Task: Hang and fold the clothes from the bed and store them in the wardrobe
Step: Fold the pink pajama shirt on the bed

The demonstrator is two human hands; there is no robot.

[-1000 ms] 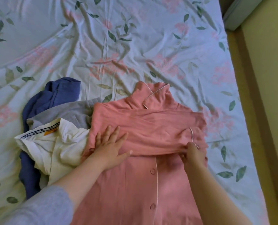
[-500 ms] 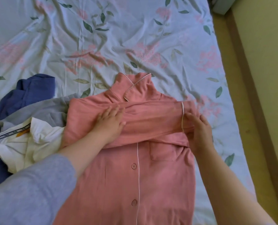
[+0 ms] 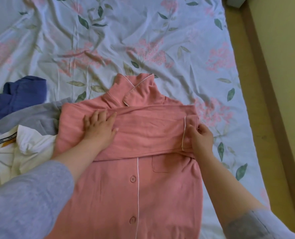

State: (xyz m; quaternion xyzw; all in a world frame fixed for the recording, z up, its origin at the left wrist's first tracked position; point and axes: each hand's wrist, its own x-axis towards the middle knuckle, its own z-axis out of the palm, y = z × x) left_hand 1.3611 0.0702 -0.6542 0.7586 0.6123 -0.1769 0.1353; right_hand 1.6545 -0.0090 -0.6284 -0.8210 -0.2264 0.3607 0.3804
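From the head camera I look down on a bed (image 3: 143, 40) with a pale floral sheet, and the pink shirt (image 3: 143, 195) lies on it front up, buttoned, its collar (image 3: 134, 88) pointing away from me. One sleeve (image 3: 152, 133) is folded straight across the chest, from the shirt's left side to its right side. My left hand (image 3: 98, 130) lies flat on that sleeve near the left shoulder, fingers straight and slightly spread, pressing the cloth down without gripping it. My right hand (image 3: 202, 140) is at the shirt's right edge, fingers curled in and pinching the sleeve end just beside the white-piped cuff (image 3: 183, 133). Below the folded sleeve I can see the chest pocket (image 3: 162, 163) and two buttons (image 3: 133, 179) along the white piping. To the left, touching the shirt, sits a heap of other clothes: a white garment (image 3: 22, 152) nearest me, a grey garment (image 3: 39, 116) over it, and a blue garment (image 3: 20, 94) farthest back. Yellowish floor (image 3: 272, 66) runs along the right of the bed.
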